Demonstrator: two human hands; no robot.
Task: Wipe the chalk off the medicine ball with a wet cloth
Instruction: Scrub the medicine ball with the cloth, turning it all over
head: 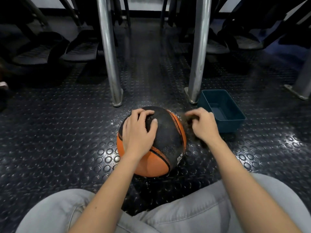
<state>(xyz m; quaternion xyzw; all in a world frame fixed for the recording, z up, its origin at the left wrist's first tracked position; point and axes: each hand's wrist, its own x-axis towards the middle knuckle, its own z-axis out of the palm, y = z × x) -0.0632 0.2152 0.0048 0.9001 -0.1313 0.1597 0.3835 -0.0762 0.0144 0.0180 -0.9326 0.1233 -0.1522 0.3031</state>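
Note:
An orange and black medicine ball (165, 145) sits on the studded floor in front of my knees. My left hand (138, 132) lies on its top left, fingers bent over the black panel, holding it steady. My right hand (202, 125) is just right of the ball, fingers curled around a dark, motion-blurred cloth (189, 121) beside the ball's upper right side. Water drops glisten on the floor around the ball.
A blue plastic tub (235, 122) stands on the floor right of my right hand. Two metal posts (110, 52) (198, 52) rise just behind the ball. Dark machine pedals and frames fill the back. My grey-trousered legs (193, 211) are at the bottom.

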